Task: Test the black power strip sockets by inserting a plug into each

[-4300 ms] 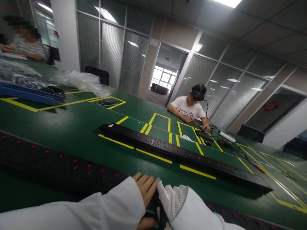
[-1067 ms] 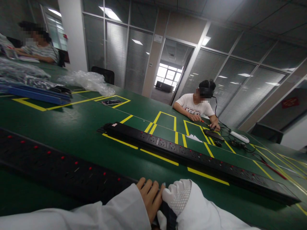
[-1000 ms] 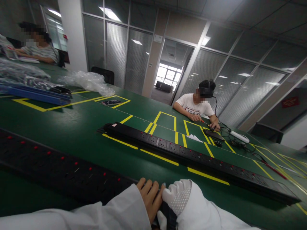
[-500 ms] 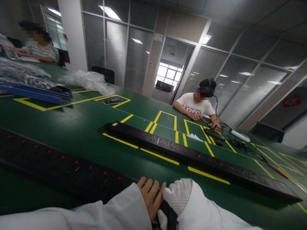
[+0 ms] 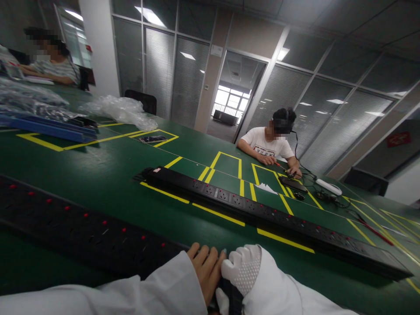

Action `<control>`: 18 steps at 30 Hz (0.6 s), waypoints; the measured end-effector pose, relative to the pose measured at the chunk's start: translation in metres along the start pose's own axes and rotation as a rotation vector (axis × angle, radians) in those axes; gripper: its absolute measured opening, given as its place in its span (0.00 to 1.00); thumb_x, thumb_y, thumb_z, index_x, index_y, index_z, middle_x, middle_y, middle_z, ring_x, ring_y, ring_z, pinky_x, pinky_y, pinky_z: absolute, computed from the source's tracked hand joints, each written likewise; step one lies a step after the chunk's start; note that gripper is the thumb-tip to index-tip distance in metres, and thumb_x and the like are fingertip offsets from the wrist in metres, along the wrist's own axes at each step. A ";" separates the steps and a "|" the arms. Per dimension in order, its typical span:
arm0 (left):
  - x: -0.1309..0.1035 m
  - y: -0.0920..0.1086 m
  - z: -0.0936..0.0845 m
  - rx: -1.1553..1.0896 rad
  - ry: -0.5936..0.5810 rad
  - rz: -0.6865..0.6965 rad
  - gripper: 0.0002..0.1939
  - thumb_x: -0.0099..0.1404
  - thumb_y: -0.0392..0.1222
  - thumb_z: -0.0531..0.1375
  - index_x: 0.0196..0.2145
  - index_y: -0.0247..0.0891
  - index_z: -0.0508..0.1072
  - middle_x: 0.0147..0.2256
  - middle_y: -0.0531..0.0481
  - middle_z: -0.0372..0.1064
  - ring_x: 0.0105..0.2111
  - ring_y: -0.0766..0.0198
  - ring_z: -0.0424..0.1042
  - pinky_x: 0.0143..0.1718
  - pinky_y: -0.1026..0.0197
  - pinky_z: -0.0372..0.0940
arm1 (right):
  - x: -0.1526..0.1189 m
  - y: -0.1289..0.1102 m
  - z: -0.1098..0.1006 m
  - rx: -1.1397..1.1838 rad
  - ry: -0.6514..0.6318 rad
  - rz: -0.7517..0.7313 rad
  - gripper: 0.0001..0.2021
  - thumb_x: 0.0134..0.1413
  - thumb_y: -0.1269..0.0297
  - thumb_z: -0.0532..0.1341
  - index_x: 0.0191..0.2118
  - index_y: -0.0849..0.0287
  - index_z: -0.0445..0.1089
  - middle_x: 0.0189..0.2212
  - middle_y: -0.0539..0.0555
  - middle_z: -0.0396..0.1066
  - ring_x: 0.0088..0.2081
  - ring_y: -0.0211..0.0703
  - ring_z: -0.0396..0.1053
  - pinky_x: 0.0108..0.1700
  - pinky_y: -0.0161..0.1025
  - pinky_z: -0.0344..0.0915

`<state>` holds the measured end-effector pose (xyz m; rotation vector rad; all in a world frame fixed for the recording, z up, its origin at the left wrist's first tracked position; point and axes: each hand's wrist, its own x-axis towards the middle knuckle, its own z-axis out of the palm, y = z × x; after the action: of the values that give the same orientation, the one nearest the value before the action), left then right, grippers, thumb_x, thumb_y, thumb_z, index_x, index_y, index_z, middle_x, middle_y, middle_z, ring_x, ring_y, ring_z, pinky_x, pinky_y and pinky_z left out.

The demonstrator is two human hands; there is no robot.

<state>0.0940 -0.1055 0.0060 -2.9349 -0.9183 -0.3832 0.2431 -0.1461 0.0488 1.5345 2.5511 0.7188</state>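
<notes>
A long black power strip with red switches runs from the left edge to my hands at the bottom middle. My left hand, bare, lies with its fingers bent over the strip's near end. Beside it, touching, my right hand in a white dotted glove is closed around a dark part at that end, its thumb curled below. What exactly lies between the palms is hidden. Beyond them a second black power strip stretches diagonally across the green table.
Blue trays, clear plastic wrap and a phone lie at the left. A co-worker sits opposite, near cables and a white power strip. Another person sits far left. Yellow tape marks the table.
My right hand has shifted very slightly left, against my left hand. My left hand and both black power strips look almost the same.
</notes>
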 end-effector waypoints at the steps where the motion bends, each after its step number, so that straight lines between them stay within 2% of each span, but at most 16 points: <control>1: 0.000 0.000 0.000 -0.002 0.009 -0.003 0.19 0.72 0.41 0.43 0.56 0.36 0.64 0.50 0.42 0.67 0.46 0.53 0.68 0.49 0.47 0.62 | 0.003 0.004 0.006 -0.017 0.014 0.001 0.10 0.51 0.74 0.54 0.23 0.57 0.67 0.20 0.48 0.69 0.22 0.36 0.65 0.24 0.36 0.43; 5: 0.001 0.001 0.004 0.008 0.059 -0.035 0.20 0.73 0.40 0.41 0.53 0.38 0.66 0.48 0.43 0.69 0.43 0.56 0.70 0.46 0.49 0.63 | 0.003 0.005 0.019 -0.062 0.064 0.010 0.11 0.50 0.76 0.53 0.23 0.56 0.66 0.19 0.47 0.68 0.22 0.36 0.65 0.25 0.36 0.42; 12: 0.000 0.001 0.018 0.028 0.208 -0.038 0.17 0.71 0.37 0.46 0.52 0.43 0.68 0.45 0.47 0.71 0.41 0.58 0.70 0.44 0.54 0.62 | -0.002 0.003 0.017 -0.093 0.071 0.011 0.09 0.48 0.75 0.55 0.23 0.56 0.65 0.17 0.47 0.66 0.20 0.38 0.64 0.25 0.38 0.41; 15: -0.001 -0.001 0.014 0.038 0.175 -0.008 0.17 0.71 0.38 0.46 0.53 0.42 0.67 0.46 0.45 0.70 0.41 0.57 0.70 0.45 0.52 0.62 | -0.001 0.003 0.015 -0.096 0.057 0.015 0.08 0.48 0.74 0.55 0.24 0.56 0.66 0.18 0.47 0.66 0.21 0.38 0.64 0.25 0.38 0.41; 18: -0.002 -0.004 0.006 0.040 0.053 0.035 0.19 0.69 0.41 0.49 0.56 0.38 0.64 0.49 0.41 0.68 0.43 0.54 0.69 0.46 0.50 0.62 | -0.001 0.002 0.015 -0.092 0.044 0.018 0.09 0.49 0.75 0.54 0.25 0.56 0.67 0.18 0.47 0.67 0.21 0.38 0.64 0.25 0.37 0.42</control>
<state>0.0919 -0.1029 0.0001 -2.8855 -0.8562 -0.4325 0.2497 -0.1410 0.0366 1.5313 2.4996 0.8686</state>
